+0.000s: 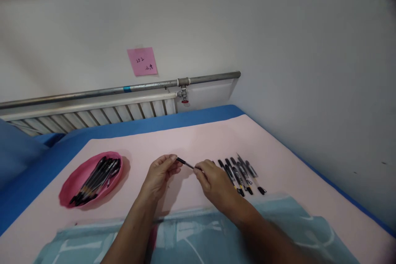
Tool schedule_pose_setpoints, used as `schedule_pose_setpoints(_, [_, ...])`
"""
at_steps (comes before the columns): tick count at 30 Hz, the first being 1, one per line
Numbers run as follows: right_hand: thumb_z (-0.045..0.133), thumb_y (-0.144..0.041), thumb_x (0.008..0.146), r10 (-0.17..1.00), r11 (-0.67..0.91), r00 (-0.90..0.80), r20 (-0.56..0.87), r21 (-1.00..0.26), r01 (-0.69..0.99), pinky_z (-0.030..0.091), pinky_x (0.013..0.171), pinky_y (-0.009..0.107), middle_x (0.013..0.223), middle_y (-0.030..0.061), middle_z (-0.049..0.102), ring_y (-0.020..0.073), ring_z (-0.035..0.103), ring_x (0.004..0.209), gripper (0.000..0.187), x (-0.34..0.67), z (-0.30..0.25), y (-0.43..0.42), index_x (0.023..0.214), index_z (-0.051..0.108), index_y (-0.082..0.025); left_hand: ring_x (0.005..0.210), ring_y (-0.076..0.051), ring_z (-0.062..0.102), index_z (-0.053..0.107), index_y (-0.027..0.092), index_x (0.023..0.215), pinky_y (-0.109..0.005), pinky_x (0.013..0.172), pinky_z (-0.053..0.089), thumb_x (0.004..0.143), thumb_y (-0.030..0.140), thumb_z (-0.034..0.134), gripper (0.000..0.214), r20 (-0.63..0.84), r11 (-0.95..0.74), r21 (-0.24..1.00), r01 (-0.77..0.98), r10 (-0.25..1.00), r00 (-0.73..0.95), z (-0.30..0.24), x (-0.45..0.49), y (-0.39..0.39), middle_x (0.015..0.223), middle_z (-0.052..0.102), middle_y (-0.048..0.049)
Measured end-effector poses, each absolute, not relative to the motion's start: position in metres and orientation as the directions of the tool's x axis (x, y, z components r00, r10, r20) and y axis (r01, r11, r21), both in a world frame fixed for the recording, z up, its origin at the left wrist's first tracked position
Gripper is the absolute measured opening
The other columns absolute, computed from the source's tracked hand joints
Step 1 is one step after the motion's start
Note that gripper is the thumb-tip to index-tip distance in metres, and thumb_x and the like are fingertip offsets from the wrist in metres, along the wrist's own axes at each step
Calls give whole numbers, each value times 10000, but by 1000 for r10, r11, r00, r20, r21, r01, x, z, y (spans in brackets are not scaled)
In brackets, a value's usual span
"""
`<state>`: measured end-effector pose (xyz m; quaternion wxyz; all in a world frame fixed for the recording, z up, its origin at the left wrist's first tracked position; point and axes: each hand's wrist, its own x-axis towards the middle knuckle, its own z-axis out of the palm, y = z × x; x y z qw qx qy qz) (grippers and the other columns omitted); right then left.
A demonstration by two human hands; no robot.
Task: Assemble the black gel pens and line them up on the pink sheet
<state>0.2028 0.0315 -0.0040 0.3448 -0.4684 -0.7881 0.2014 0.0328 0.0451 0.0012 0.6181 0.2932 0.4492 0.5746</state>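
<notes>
Pen: a slim black pen [185,163] is held just above the worktop, at the centre of the frame, tilted slightly down to the right.
Left hand: the left hand [161,173] pinches the pen's left end with fingertips and thumb, forearm coming up from the lower edge.
Right hand: the right hand [213,183] is closed on the pen's right end, knuckles up.
Hands: close together, joined only by the pen.
Loose pens: a row of black pens [239,173] lies just right of the right hand, partly hidden by it.
Dish: a pink dish [71,183] at centre left, well apart from the hands, holds a bundle of dark pens [95,175].
Surface: pink sheet [192,140] over a blue cover [37,165]; teal cloth [293,231] at the lower edge.
Background: radiator [93,113], metal pipe [93,90], pink note [142,61] on the wall.
</notes>
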Motion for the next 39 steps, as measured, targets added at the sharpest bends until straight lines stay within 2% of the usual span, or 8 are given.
schedule_pose_setpoints(4, [504, -181, 786, 890, 454, -275, 364, -652, 607, 385, 676, 266, 897, 49, 551, 161, 514, 801, 120, 203, -6, 33, 905, 511, -192, 617, -122, 634, 631, 118, 718, -219, 599, 480, 558, 258, 769, 254, -225, 170, 877, -450, 972, -71, 1, 32, 45, 643, 678, -33])
schedule_pose_setpoints(7, [443, -167, 821, 884, 466, -294, 363, -636, 615, 377, 652, 260, 830, 47, 549, 151, 510, 752, 78, 203, -6, 33, 800, 516, -185, 620, -125, 636, 633, 115, 729, -220, 596, 482, 554, 261, 772, 267, -227, 172, 875, -452, 971, -70, 0, 31, 46, 643, 676, -34])
schedule_pose_setpoints(12, [466, -200, 825, 880, 475, -312, 358, -642, 602, 384, 694, 265, 895, 53, 556, 157, 516, 805, 102, 203, -5, 33, 911, 520, -187, 618, -119, 636, 629, 120, 723, -214, 592, 488, 552, 250, 771, 258, -245, 178, 874, -453, 965, -94, 1, 31, 47, 648, 675, -23])
schedule_pose_setpoints(17, [428, -170, 831, 885, 464, -296, 360, -628, 624, 375, 643, 257, 822, 48, 552, 151, 510, 737, 87, 203, -4, 32, 803, 509, -186, 615, -122, 637, 628, 118, 718, -215, 589, 490, 546, 254, 774, 264, -248, 179, 875, -450, 964, -98, 3, 31, 46, 651, 675, -29])
schedule_pose_setpoints(24, [484, -174, 794, 887, 460, -293, 357, -625, 631, 370, 638, 248, 865, 46, 551, 151, 512, 754, 65, 204, -3, 32, 854, 505, -189, 625, -122, 636, 627, 128, 713, -214, 589, 489, 564, 252, 764, 237, -226, 165, 873, -460, 971, -81, -1, 29, 47, 641, 671, -20])
schedule_pose_setpoints(29, [408, -181, 844, 889, 457, -308, 338, -640, 618, 346, 602, 238, 784, 37, 560, 134, 503, 685, 99, 204, -3, 33, 818, 503, -178, 619, -115, 625, 623, 118, 688, -217, 616, 483, 596, 268, 745, 214, -189, 143, 886, -441, 980, -62, 0, 30, 45, 627, 671, -33])
schedule_pose_setpoints(34, [410, -227, 839, 920, 382, -301, 250, -738, 556, 327, 546, 233, 649, 2, 531, 120, 474, 594, 137, 204, 0, 33, 759, 511, -181, 591, -99, 600, 628, 119, 690, -210, 618, 463, 602, 266, 738, 204, -113, 77, 901, -428, 992, -60, 2, 29, 45, 617, 661, -21])
schedule_pose_setpoints(39, [383, -267, 818, 948, 25, -310, -71, -955, 297, 264, 393, 195, 483, -64, 388, 80, 363, 395, 162, 197, 2, 34, 692, 462, -201, 554, -81, 569, 615, 129, 677, -209, 604, 447, 610, 272, 730, 195, -97, 27, 888, -458, 987, -129, -1, 35, 47, 596, 633, 3])
